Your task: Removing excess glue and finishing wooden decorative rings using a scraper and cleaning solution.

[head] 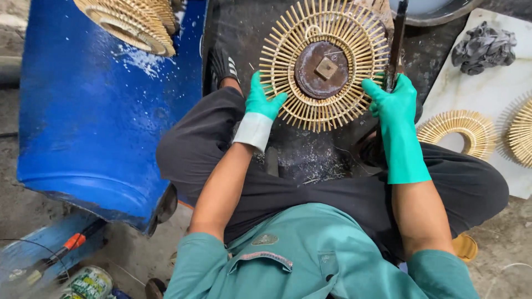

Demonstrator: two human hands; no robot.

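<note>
So both green-gloved hands are on the round bamboo-stick ring [324, 63], left hand [262, 101] gripping its lower-left edge, right hand [394, 101] closed around a dark blade [397, 41] at its right rim.

I sit on the dirty grey floor [22, 205]. A white stone slab [487, 72] lies at two o'clock, carrying a crumpled grey rag [483, 47] and round straw rings [459, 128]. A big blue plastic barrel [94, 105] lies at ten o'clock.

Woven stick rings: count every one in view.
4, maybe more hidden: one between left hand and right hand at, one on the blue drum, two on the white slab.
</note>
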